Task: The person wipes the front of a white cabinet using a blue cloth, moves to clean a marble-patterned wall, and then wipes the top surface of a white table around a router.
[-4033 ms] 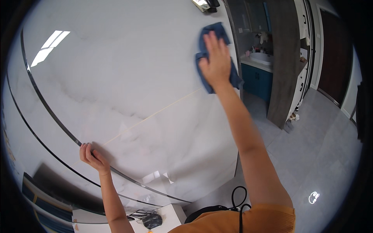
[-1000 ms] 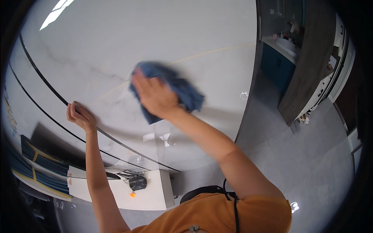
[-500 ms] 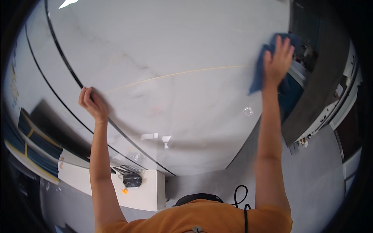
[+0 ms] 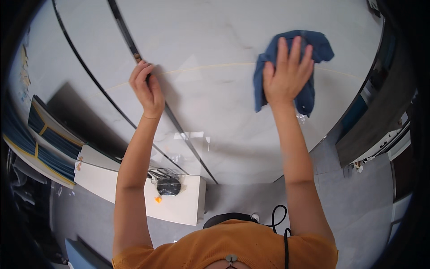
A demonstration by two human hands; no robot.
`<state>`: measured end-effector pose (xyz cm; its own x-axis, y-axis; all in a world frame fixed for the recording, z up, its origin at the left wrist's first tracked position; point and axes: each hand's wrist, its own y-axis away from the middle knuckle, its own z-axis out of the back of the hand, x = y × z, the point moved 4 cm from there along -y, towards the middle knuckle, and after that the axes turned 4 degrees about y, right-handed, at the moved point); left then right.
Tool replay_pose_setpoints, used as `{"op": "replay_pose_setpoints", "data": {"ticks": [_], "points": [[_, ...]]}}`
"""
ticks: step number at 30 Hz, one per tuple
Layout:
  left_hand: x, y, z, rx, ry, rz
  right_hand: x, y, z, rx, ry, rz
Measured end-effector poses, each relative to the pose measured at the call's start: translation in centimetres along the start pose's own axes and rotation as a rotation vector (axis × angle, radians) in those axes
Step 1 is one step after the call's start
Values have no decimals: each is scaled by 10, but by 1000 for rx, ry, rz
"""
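Note:
A tall, glossy white panel [image 4: 237, 148] with faint marbling fills the view in front of me. My right hand [image 4: 289, 74] lies flat on a crumpled blue cloth [image 4: 320, 47], fingers spread, pressing it against the panel. Over at the left, the bent fingers of my left hand [image 4: 148, 87] curl at the dark edge strip [image 4: 123, 31] that runs down the panel's side. My left fingertips partly hide the strip. A thin yellowish line [image 4: 215, 67] crosses the panel behind the cloth.
Low on the left stands a white cabinet [image 4: 188, 204] with a black round object [image 4: 169, 186] and a small orange item [image 4: 158, 200] on top. Blue curtains [image 4: 56, 161] hang farther left. A dark upright panel [image 4: 380, 116] stands at the right, above the grey floor [image 4: 349, 201].
The view has shifted to the right along the panel. My right hand and the cloth have slid left, away from the panel's right edge. My left hand stays at the strip.

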<state>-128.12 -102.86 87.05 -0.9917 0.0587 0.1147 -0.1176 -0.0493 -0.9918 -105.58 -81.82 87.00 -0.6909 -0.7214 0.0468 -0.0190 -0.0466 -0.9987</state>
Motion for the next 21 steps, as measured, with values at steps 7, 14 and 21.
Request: {"op": "replay_pose_setpoints", "data": {"ticks": [7, 14, 21], "points": [[35, 22, 55, 74, -42, -17, 126, 19, -5, 135, -108, -7], [60, 63, 97, 52, 74, 287, 265, 48, -13, 213, -287, 224], [76, 67, 112, 22, 83, 327, 272, 47, -12, 187, -338, 295]]}}
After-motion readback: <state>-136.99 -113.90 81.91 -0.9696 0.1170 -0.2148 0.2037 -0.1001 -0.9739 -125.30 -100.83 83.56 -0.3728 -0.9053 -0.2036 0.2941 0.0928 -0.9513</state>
